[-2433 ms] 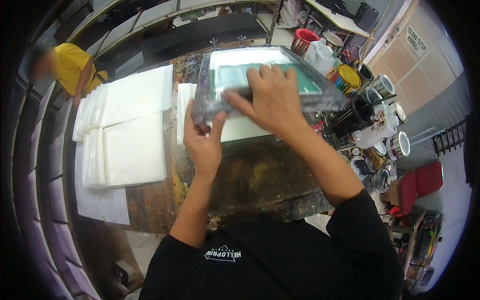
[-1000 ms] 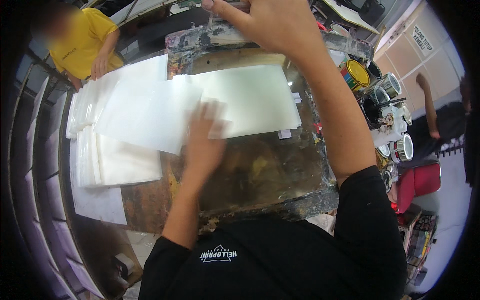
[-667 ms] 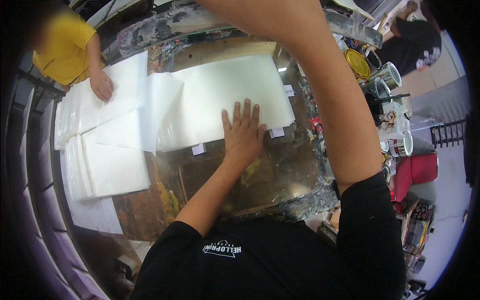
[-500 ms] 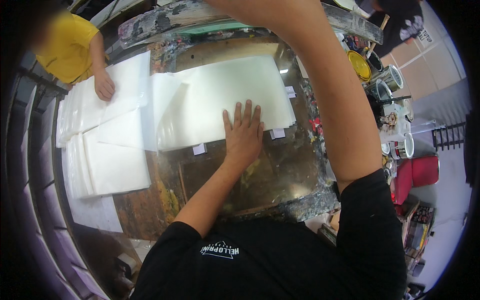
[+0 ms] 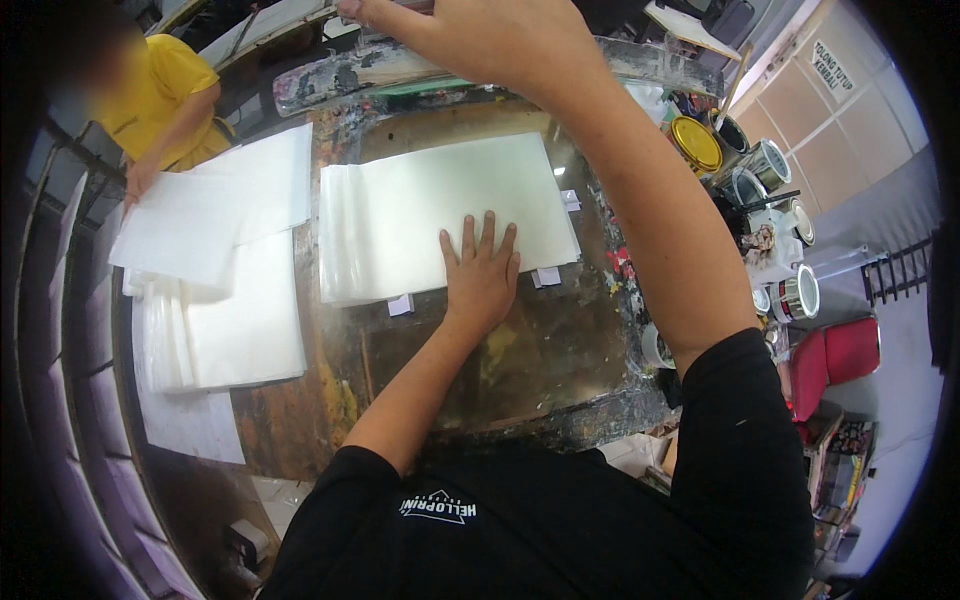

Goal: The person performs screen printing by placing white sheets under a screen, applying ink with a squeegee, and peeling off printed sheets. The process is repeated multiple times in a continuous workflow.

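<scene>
While the left hand (image 5: 482, 275) lies flat, fingers spread, on the near edge of the thin white sheet (image 5: 440, 215) on the paint-stained worktop (image 5: 520, 370), the right hand (image 5: 490, 40) grips the raised screen frame (image 5: 660, 62) beyond. Light, floppy, probably slippery; best pinched at a corner.

A left hand (image 5: 482, 275) lies flat, fingers spread, on the near edge of a white translucent plastic sheet (image 5: 430, 215). Beyond that sheet, the right hand (image 5: 490, 40) grips a paint-smeared screen frame (image 5: 340, 72), raised.
</scene>
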The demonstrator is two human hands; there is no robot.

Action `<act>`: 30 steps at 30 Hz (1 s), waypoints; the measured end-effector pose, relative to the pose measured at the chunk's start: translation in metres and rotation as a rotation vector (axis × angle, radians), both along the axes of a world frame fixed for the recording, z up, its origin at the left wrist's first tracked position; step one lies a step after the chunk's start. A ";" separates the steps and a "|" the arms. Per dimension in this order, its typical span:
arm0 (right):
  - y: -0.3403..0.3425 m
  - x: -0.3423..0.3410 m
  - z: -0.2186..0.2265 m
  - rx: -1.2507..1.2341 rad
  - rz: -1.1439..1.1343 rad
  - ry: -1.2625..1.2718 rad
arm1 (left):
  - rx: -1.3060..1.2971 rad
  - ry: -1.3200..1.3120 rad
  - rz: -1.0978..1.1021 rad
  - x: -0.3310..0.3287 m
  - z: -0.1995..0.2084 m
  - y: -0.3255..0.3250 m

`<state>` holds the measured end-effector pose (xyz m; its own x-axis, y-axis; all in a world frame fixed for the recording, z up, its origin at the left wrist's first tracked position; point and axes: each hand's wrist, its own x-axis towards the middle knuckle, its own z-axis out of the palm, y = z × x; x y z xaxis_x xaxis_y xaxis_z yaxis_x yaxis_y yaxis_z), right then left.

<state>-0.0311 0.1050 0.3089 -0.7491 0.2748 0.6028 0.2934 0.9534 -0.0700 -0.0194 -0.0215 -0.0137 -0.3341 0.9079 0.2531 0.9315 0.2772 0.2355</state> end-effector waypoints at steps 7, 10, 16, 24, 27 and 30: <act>0.004 0.011 0.005 0.042 -0.004 0.022 | 0.019 -0.031 -0.026 0.011 0.006 0.005; -0.003 0.001 0.005 0.047 -0.068 -0.017 | 0.025 -0.070 -0.015 0.011 0.003 0.000; -0.005 0.000 0.006 -0.095 -0.038 -0.116 | 0.310 -0.292 0.155 -0.008 0.043 -0.023; -0.033 0.056 -0.113 -0.092 0.123 -0.286 | 0.534 -1.234 0.115 -0.067 0.159 -0.110; -0.048 0.084 -0.164 -0.151 0.133 -0.481 | 0.477 -0.881 0.298 -0.046 0.073 -0.128; -0.076 0.106 -0.212 -0.214 0.082 -0.376 | 0.299 -0.501 0.383 -0.039 0.037 -0.142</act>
<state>0.0754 0.0290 0.0964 -0.9301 0.2943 0.2197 0.2601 0.9502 -0.1716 -0.0588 -0.1632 0.0228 -0.7586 0.6183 0.2055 0.5403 0.4207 0.7288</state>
